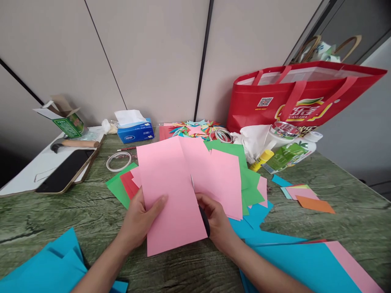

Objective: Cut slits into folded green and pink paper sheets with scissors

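A folded or layered sheet of pink paper [171, 175] is held up in front of me. My left hand [140, 217] grips its left side, thumb lying on the front and the fingers behind it. At its right edge my right hand [215, 219] is closed round the black handle of a pair of scissors [204, 221]. One blade shows against the edge of the sheet; the rest is hidden behind the paper. More pink paper [226, 183] lies just behind, over green sheets [252, 183] and blue sheets [253, 219].
Blue paper [45, 268] lies front left, with a blue and pink stack [299, 260] front right. Behind are a phone [65, 171], a hammer [76, 143], tape [118, 162], a tissue box [136, 132], a glue stick [262, 160] and a red bag [275, 101]. Small paper pieces [314, 203] lie right.
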A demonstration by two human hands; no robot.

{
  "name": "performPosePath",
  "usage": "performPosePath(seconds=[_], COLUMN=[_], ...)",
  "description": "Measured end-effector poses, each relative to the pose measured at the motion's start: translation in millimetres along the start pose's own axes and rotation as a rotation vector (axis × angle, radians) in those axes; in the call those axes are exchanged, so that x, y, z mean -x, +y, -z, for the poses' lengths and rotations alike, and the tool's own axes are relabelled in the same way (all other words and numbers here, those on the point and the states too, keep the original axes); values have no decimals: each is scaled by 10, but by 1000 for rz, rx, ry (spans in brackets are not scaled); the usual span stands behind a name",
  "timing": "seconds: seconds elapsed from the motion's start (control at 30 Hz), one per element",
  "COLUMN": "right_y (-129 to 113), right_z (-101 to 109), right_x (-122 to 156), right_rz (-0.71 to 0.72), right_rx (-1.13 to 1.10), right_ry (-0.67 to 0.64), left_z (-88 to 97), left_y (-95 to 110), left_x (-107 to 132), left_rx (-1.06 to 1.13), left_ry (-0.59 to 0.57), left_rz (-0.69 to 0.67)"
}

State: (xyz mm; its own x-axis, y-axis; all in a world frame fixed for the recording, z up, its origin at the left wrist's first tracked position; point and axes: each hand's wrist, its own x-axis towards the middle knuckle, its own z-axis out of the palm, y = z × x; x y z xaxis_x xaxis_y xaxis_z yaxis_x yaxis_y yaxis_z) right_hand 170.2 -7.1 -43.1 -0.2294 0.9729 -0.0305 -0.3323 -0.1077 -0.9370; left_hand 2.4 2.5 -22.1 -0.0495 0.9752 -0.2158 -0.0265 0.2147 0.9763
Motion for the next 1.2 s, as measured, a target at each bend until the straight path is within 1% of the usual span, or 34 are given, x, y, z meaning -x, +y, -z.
performPosePath(seconds=[0.13,0.37,0.67,0.8,1.0,1.2], right_y=[18,41,44,37,6,5], right_z=[11,16,-4,1,34,33], right_x=[-10,-5,-7,-8,-23,-31], right_rz=[18,31,39,41,62,57], right_rx=[13,-17,-4,3,40,41], right_ry=[12,-4,49,37,45,42], left_z=[-1,-16,-20,-23,-29,-29], left_y=[5,25,16,14,4,-11], left_x=[-3,26,8,16,41,29], left_rx=[-2,-10,-7,-14,-7,1], left_ry=[-4,-2,-5,7,-46,-50], left_rz=[1,15,17,17,50,56])
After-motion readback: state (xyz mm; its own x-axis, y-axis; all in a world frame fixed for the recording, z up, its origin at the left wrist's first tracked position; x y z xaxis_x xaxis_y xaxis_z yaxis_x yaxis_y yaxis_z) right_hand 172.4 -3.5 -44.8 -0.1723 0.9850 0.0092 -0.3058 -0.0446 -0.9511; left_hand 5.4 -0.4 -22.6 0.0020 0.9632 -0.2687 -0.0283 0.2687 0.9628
